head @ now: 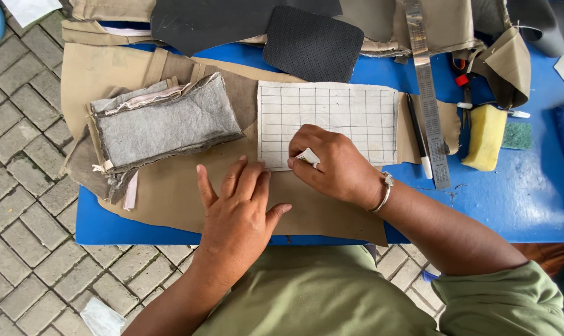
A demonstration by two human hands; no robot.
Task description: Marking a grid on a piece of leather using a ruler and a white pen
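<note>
Left hand (235, 208): nearest, flat and open, fingers spread, palm pressing tan fabric (170, 193) on blue table (518, 205) | right hand (332, 163): fingers pinched closed on small white chalk piece (308, 156), at near edge of gridded white panel (328, 121) | grey padded stack (161, 124): left, untouched | ruler (430, 99): right.

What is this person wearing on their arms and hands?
Both hands are bare, with no gloves or rings in view. The right hand has a thin silver bracelet round the wrist. The right arm wears an olive green sleeve pushed up near the elbow, leaving the forearm bare. The left hand has nothing on its wrist, and its forearm is bare as far as the picture shows.
</note>
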